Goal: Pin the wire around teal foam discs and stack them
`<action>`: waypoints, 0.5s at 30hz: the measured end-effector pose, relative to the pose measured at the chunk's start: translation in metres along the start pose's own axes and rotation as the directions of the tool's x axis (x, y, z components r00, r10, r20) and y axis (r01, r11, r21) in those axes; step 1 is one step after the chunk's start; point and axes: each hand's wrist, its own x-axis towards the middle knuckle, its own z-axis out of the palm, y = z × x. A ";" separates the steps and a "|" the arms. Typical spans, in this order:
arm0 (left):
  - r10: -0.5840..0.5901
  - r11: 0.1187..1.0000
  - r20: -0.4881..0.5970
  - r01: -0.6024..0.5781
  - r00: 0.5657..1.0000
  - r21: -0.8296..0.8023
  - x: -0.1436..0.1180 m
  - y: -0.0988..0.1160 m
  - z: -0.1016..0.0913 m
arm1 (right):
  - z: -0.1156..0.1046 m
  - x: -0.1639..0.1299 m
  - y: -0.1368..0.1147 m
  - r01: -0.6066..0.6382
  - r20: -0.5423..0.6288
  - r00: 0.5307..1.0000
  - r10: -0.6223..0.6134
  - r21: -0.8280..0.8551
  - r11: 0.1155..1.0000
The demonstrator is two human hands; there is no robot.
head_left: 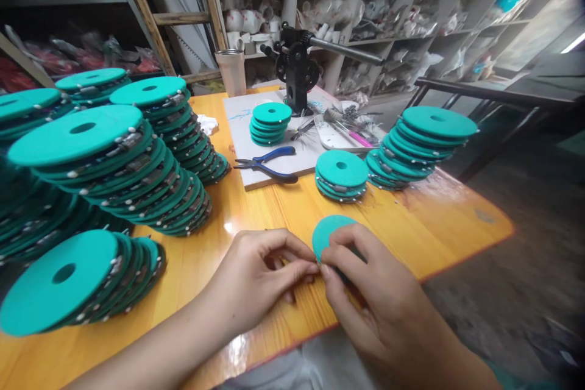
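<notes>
Here, left fingers close to right fingers, at plain teal disc.

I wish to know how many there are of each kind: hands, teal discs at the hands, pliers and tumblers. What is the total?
Left hand and right hand: 2
Teal disc: 1
Pliers: 1
Tumbler: 1
Total: 5

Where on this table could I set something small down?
Bare wood shows between the pliers and your left hand, and between your right hand and the tall stack at right. It's crowded along the left, where green disc stacks stand close together, and on the board around the black lever tool.
</notes>
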 end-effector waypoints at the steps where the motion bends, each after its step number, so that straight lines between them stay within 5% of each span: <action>1: 0.002 1.000 0.007 -0.002 1.000 0.007 0.000 0.000 0.000 | -0.001 -0.001 0.000 0.007 0.008 1.000 -0.007 -0.021 1.000; 15: 0.040 0.999 0.015 -0.040 0.999 0.025 -0.001 -0.001 0.000 | -0.001 -0.006 -0.001 0.070 -0.017 0.997 -0.073 -0.123 0.990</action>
